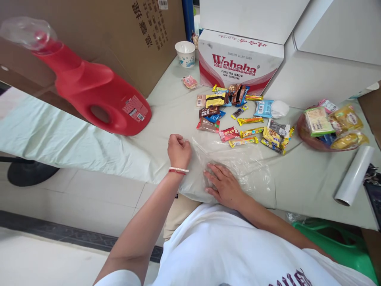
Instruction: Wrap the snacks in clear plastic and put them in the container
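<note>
A thin clear plastic bag (253,169) lies flattened and wrinkled on the cloth-covered table in front of me. My right hand (224,184) rests palm down on its left part, with the fingers spread. Just left of the bag's upper left corner, my left hand (179,151) is closed in a fist on the cloth, and nothing shows in it. It wears a white bead bracelet (178,170) above a red string. Beyond the bag, several small wrapped snacks lie loosely spread, among them a red packet (229,134) and a yellow-wrapped stick (243,142).
A large red bottle (119,97) stands at the left, near a brown carton (119,35). Behind the snacks are a Wahaha box (238,63) and a paper cup (186,55). At the right are a filled bowl (306,137) and a white roll (354,176).
</note>
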{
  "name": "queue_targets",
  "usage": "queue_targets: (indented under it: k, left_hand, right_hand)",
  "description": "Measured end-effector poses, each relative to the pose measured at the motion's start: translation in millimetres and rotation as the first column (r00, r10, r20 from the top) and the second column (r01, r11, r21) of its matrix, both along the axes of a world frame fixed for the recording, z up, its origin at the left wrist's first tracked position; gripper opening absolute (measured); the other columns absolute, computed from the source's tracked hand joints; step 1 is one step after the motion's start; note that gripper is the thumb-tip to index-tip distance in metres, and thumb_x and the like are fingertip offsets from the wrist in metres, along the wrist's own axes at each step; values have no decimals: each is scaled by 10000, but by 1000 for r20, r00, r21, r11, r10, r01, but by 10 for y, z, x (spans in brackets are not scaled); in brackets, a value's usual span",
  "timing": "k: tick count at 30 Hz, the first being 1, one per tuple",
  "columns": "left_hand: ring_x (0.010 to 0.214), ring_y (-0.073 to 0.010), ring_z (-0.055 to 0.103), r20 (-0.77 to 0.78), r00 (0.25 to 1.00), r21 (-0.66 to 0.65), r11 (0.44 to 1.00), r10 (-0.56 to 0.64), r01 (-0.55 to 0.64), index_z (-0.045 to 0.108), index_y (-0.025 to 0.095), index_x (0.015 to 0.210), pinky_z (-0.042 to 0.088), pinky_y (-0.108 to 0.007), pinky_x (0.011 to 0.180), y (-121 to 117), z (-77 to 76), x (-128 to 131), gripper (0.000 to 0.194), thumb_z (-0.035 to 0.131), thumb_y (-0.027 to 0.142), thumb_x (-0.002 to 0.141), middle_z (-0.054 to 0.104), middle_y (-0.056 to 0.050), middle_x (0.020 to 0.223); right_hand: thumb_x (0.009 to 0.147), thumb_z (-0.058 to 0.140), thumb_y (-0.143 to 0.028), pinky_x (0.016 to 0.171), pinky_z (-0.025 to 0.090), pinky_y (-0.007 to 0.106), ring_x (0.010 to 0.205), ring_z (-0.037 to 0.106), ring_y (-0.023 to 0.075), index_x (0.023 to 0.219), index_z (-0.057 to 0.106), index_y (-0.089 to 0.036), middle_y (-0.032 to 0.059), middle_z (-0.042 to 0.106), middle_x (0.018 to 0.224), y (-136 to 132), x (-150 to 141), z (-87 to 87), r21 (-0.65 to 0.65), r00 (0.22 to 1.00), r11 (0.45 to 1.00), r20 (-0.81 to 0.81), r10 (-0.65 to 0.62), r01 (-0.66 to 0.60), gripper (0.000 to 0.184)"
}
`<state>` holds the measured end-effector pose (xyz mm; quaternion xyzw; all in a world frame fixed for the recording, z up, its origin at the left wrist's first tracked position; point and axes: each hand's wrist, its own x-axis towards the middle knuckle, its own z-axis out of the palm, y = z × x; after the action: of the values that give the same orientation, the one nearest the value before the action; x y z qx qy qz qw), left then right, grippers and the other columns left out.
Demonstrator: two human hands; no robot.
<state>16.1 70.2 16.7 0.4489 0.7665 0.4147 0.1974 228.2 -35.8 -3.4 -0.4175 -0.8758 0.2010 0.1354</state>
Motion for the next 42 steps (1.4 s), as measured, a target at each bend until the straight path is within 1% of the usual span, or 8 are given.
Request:
queue_targets:
  k: [5, 8, 13, 18, 22, 25, 32, 42]
  left_hand:
    - [929, -178, 624, -98, 954, 254, 920, -283, 299, 557, 225, 887, 519, -313, 809, -475, 256, 519, 171, 472, 85, 836, 599, -39, 957]
    - [1188, -217, 626, -134, 853, 155, 839, -505, 521, 598, 210, 956, 536, -395, 987, -607, 124, 728, 195, 443, 105, 902, 642, -94, 1093]
    - [1449, -303, 461, -371, 753, -121, 832, -544, 541, 660, 134, 1157, 370, -546, 1202, -539, -215, 573, 341, 365, 231, 1016, 589, -193, 1432]
    - [1548, -351, 311, -525, 547, -324, 747, -652, 580, 475, 168, 1520, 199, -669, 1233, -642, -213, 431, 563, 401, 430, 1028, 339, -199, 1661]
    - [1578, -386, 218, -523, 482, -385, 700, -703, 602, 382, 224, 1590, 108, -730, 1215, -708, -178, 443, 740, 434, 629, 973, 224, -208, 1699]
    - [1578, -387, 216, -523, 478, -393, 698, -705, 599, 375, 228, 1595, 84, -721, 1223, -707, -180, 445, 773, 420, 667, 960, 233, -201, 1699]
    - [1582, -345, 222, -530, 471, -396, 697, -705, 597, 365, 253, 1595, 115, -715, 1225, -700, -195, 419, 777, 331, 709, 968, 250, -191, 1698]
    - [1571, -358, 250, -555, 482, -357, 717, -678, 599, 408, 237, 1577, 110, -703, 1230, -704, -219, 419, 715, 399, 632, 981, 267, -199, 1689]
  right_hand:
    - [963, 637, -391, 1222, 330, 590, 1507, 338, 365, 1503, 551, -203, 137, 408, 1633, -52, -103, -22, -12, 999, 999, 8, -38, 38, 578]
    - [937, 654, -311, 1226, 299, 629, 1511, 318, 388, 1464, 591, -162, 181, 487, 1563, -63, -147, -48, -21, 998, 998, -21, -63, 62, 551]
    - [958, 605, -250, 1194, 379, 592, 1457, 405, 326, 1366, 657, -191, 166, 519, 1520, -83, -88, 11, -103, 986, 994, -162, -40, 23, 415]
    - [981, 547, -208, 1087, 501, 482, 1270, 595, 261, 1237, 701, -198, 133, 665, 1340, -79, 212, 268, -236, 955, 972, -293, -53, -18, 299]
    - [1021, 516, -294, 829, 568, 334, 919, 718, 200, 1178, 722, -244, 51, 775, 1055, 395, 526, 654, -331, 963, 943, -245, -113, 26, 264]
    - [1014, 499, -312, 865, 522, 366, 973, 698, 252, 1132, 747, -222, 83, 764, 1076, 1074, 562, 846, -92, 978, 977, -63, -201, 195, 289]
    - [982, 500, -229, 914, 450, 416, 1158, 536, 335, 1237, 707, -159, 151, 687, 1166, 2400, -91, 770, 236, 955, 970, 269, -128, 64, 336]
    - [1017, 459, -261, 965, 434, 460, 1203, 488, 363, 1193, 686, -107, 216, 657, 1211, 2427, -252, 496, 262, 894, 960, 399, -203, 101, 326]
